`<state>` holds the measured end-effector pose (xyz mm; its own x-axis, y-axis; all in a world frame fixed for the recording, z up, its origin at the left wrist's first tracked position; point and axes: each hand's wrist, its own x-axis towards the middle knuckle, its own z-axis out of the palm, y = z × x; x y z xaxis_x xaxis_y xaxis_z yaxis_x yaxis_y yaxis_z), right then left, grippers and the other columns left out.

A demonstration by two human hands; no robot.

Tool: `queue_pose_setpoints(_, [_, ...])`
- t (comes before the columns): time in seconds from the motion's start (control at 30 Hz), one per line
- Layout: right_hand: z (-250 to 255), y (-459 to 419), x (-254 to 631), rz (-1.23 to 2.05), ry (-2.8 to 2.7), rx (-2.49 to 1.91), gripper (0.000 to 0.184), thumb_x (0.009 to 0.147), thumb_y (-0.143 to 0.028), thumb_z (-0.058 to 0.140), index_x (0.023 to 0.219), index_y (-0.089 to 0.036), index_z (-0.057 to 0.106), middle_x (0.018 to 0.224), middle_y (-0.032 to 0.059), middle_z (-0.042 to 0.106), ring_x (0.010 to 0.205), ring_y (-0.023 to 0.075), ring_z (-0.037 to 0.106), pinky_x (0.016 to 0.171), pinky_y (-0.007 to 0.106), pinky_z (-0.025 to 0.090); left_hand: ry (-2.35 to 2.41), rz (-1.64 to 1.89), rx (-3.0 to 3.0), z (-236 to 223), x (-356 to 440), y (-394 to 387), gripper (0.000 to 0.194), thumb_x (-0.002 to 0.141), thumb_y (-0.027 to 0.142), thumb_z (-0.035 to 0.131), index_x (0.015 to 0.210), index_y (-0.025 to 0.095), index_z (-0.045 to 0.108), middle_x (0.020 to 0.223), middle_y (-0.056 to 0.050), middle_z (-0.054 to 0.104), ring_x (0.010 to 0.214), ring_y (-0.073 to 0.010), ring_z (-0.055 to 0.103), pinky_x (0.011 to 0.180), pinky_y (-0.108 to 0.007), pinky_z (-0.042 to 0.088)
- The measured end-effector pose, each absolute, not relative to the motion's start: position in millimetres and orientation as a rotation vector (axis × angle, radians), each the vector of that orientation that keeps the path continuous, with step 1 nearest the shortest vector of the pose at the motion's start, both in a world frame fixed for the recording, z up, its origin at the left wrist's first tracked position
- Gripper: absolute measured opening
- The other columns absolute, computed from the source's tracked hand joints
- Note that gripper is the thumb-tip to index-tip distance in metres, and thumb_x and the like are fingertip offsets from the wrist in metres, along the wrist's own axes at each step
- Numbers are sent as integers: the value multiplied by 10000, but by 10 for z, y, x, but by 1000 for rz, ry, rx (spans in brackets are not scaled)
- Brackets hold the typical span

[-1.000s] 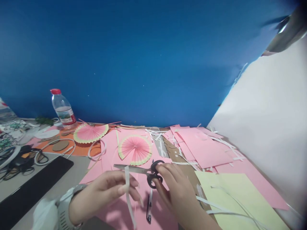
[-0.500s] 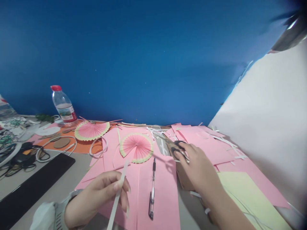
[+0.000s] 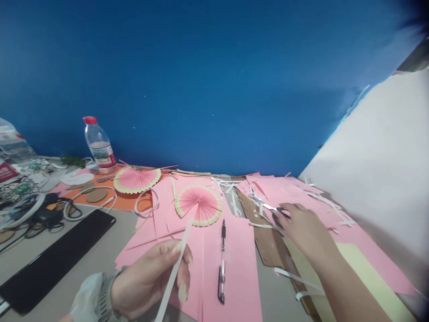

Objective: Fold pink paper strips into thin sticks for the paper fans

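My left hand [image 3: 157, 273] is closed, pinching a narrow white strip [image 3: 174, 273] between thumb and fingers. The strip slants upward, its far end near a pleated pink paper fan [image 3: 198, 203] with a pale green rim. To the right, the fingers of my right hand [image 3: 301, 228] are on the black handles of a pair of scissors [image 3: 268, 205]. The blades point left, low over paper scraps and brown cardboard; part of the handles is hidden by the fingers. Between my hands a black-capped clear pen [image 3: 222, 264] lies on pink paper [image 3: 239, 250].
A second pleated fan [image 3: 136, 180] lies on orange paper at the back left, near a red-capped bottle [image 3: 100, 150]. A black phone [image 3: 56, 264] and tangled cables [image 3: 43, 219] are on the left. Brown cardboard [image 3: 264, 241] and pale yellow paper [image 3: 355, 259] lie at right.
My right hand has moved right with the scissors, whose blades now show. My left hand still pinches the white strip. The whole view has shifted slightly.
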<state>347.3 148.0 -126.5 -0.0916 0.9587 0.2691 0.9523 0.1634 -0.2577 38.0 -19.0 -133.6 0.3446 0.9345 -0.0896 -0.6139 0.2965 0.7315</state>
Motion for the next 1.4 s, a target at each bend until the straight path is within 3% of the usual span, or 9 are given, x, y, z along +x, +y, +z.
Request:
queue_pose_setpoints(0.03, [-1243, 1407, 3341, 150, -2076, -1745, 228, 924, -271, 480, 1028, -119, 614, 1070, 170, 619, 1005, 289, 565, 856, 442, 425, 580, 1087, 656, -1353, 402, -179, 312, 855, 431, 653, 775, 130, 668, 525, 7, 635, 467, -67, 592, 496, -151, 430])
queue_pose_setpoints(0.1, [-1225, 1205, 3025, 469, -2096, -1542, 327, 963, -398, 391, 1104, -178, 588, 1158, 140, 597, 1058, 273, 556, 866, 401, 428, 604, 1048, 649, -1403, 442, -152, 325, 837, 437, 673, 780, 116, 667, 512, -4, 639, 455, -74, 594, 482, -153, 430])
queue_pose_setpoints(0.27, [-1343, 675, 2349, 1299, -2110, -905, 606, 878, -713, 292, 949, -200, 608, 826, 43, 601, 742, 179, 592, 674, 288, 486, 671, 951, 646, -1611, 507, -126, 370, 806, 478, 690, 801, 110, 650, 545, -42, 679, 474, -113, 635, 479, -177, 450])
queue_pose_setpoints(0.37, [-1438, 568, 2232, 1490, -1943, -793, 478, 889, -643, 411, 816, -185, 529, 722, 1, 495, 675, 142, 507, 653, 267, 441, 708, 899, 644, -1707, 530, -136, 404, 784, 495, 705, 790, 97, 642, 556, -63, 687, 476, -118, 642, 481, -176, 448])
queue_pose_setpoints(0.53, [-1531, 618, 2259, 1616, -1729, -783, 334, 909, -460, 536, 735, -182, 472, 699, -23, 408, 645, 116, 398, 623, 247, 361, 783, 852, 632, -1725, 550, -114, 433, 777, 525, 696, 773, 101, 612, 536, -47, 664, 455, -105, 624, 441, -151, 402])
queue_pose_setpoints(0.73, [-1660, 638, 2289, 1647, -1569, -760, 453, 992, -524, 225, 854, -195, 504, 708, -9, 421, 629, 134, 416, 615, 280, 362, 852, 807, 663, -1711, 542, -114, 418, 760, 500, 723, 709, 122, 551, 540, -38, 655, 416, -63, 537, 418, -138, 356])
queue_pose_setpoints(0.9, [-1656, 613, 2324, 1599, -1674, -730, 427, 923, -594, 415, 861, -190, 539, 721, -2, 461, 660, 143, 449, 631, 280, 363, 893, 915, 721, -1707, 549, -123, 449, 764, 569, 681, 738, 154, 510, 564, -27, 659, 466, -105, 588, 498, -212, 460])
queue_pose_setpoints(1.13, [-1556, 483, 2255, 1482, -1846, -733, 151, 904, -301, 556, 814, -183, 582, 784, 9, 502, 732, 145, 485, 688, 269, 376, 961, 909, 885, -1618, 540, -162, 311, 859, 426, 643, 821, 120, 613, 763, -92, 726, 708, -153, 662, 724, -291, 499])
queue_pose_setpoints(1.4, [-1523, 457, 2263, 1432, -1886, -797, 150, 911, -173, 477, 764, -197, 480, 778, 1, 486, 730, 147, 478, 679, 270, 380, 1016, 880, 942, -1555, 567, -196, 377, 842, 496, 627, 800, 121, 630, 751, -89, 703, 705, -173, 642, 728, -311, 491])
